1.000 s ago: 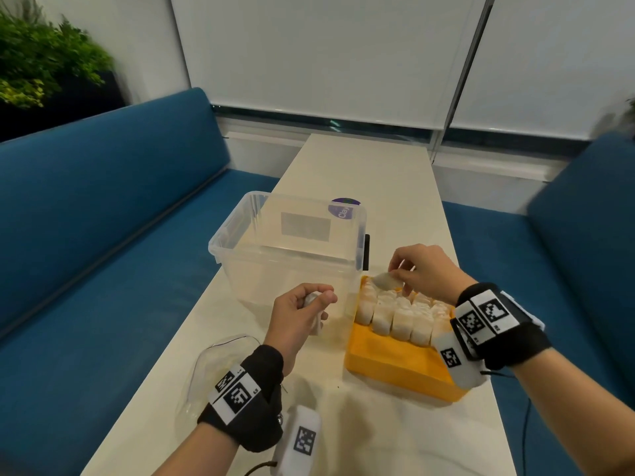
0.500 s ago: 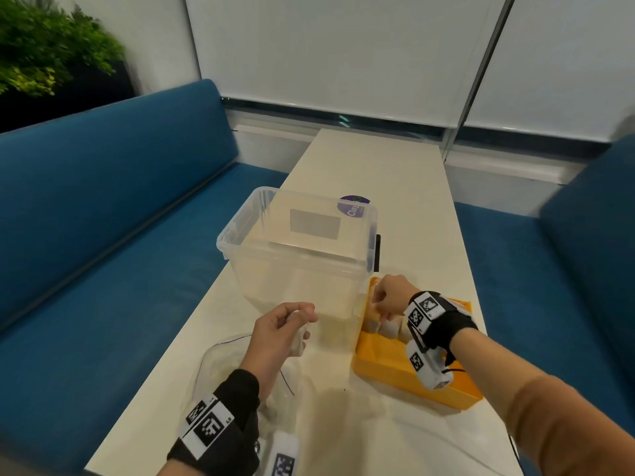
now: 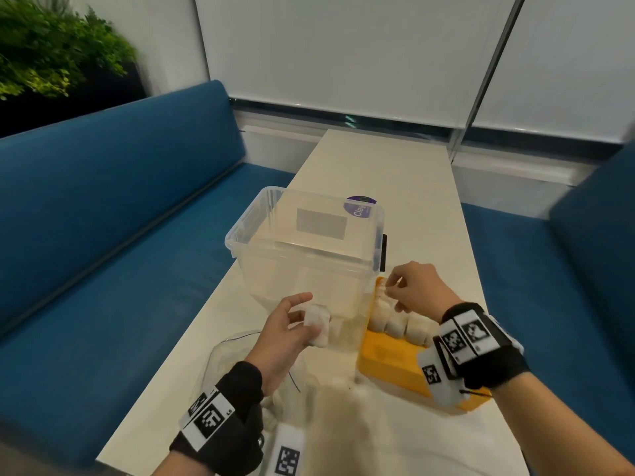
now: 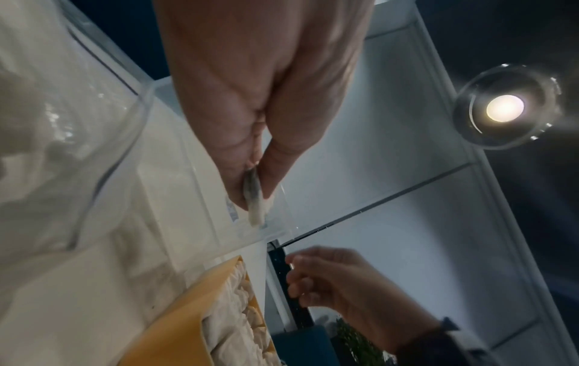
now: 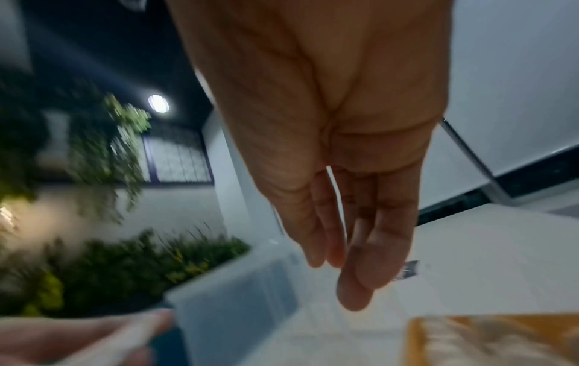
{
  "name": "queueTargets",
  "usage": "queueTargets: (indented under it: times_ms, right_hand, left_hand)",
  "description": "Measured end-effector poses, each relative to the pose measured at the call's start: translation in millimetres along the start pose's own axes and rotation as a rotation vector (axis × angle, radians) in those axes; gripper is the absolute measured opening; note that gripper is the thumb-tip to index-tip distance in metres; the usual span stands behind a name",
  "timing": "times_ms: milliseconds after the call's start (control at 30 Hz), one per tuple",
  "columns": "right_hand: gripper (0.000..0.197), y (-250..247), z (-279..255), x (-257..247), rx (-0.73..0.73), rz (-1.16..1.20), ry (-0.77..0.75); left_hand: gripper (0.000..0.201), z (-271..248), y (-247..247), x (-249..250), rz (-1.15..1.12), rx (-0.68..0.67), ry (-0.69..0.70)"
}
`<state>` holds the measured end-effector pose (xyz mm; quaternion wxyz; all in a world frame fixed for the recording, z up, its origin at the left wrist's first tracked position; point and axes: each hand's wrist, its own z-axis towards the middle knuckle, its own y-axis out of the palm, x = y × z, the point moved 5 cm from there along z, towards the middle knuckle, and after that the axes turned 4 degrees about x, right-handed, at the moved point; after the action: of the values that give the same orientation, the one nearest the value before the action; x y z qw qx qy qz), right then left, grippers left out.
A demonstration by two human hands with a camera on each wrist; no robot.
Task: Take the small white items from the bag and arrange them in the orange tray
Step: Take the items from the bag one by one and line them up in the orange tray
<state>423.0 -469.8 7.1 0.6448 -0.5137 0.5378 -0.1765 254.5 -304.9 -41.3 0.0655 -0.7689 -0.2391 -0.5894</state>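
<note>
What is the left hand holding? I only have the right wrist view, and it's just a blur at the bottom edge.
Observer: In the head view the left hand pinches one white item between thumb and fingers, in front of the clear box.
Operator: And the other hand? Its fingers look straight and bare here.
Observer: The right hand hangs over the far end of the tray, beside the box, with nothing visible in its grip.
Operator: How full is the tray?
Observer: A row of items fills its far part; the near part is bare orange.
</note>
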Motion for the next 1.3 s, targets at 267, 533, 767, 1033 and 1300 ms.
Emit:
queueTargets:
  times_ms: [267, 533, 767, 1033, 1300]
  right_hand:
    - [0.017, 3, -64, -65, -0.043, 0.329, -0.272]
    - [0.007, -29, -73, -66, -0.009, 0.596, -0.395]
    - [0.014, -40, -81, -61, 0.056, 0.643, -0.382]
    - [0.015, -50, -95, -67, 0.167, 0.456, -0.392]
    - [0.017, -77, -105, -86, 0.196, 0.147, -0.509]
  left_hand:
    - [0.043, -8, 31, 31, 0.129, -0.057, 0.132]
    - [0.039, -28, 43, 41, -0.084, -0.199, -0.011]
    - [0.026, -34, 39, 49, -0.137, -0.160, 0.100]
    - [0.028, -41, 45, 52, -0.074, -0.094, 0.224]
    - [0.018, -41, 61, 47, 0.033, -0.134, 0.230]
